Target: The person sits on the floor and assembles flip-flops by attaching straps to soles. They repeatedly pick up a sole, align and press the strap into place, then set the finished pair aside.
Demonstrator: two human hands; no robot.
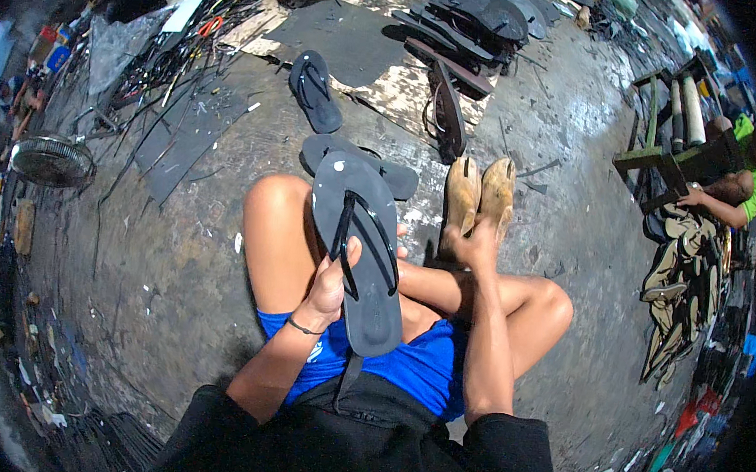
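My left hand point(328, 287) is closed on a grey flip-flop point(371, 312) with glossy black straps, held up over my lap with its toe end away from me. The thumb passes by the strap, and most of the fingers are hidden behind the sole. Two worn wooden shoe lasts lie side by side on the floor to the right, beyond my bent leg. My right hand point(478, 247) is closed around the near end of the left wooden shoe last point(463, 194). The right wooden shoe last point(497, 188) lies against it. Behind the held flip-flop lies another grey flip-flop point(397, 177).
Farther out lie a single flip-flop point(315, 91), a dark sandal point(447, 116) and a pile of dark soles point(478, 15). Strips and scraps point(170, 141) litter the left, near a fan point(52, 161). At right, a person point(737, 191) reaches toward a low wooden frame point(672, 163) above tan footwear point(685, 272).
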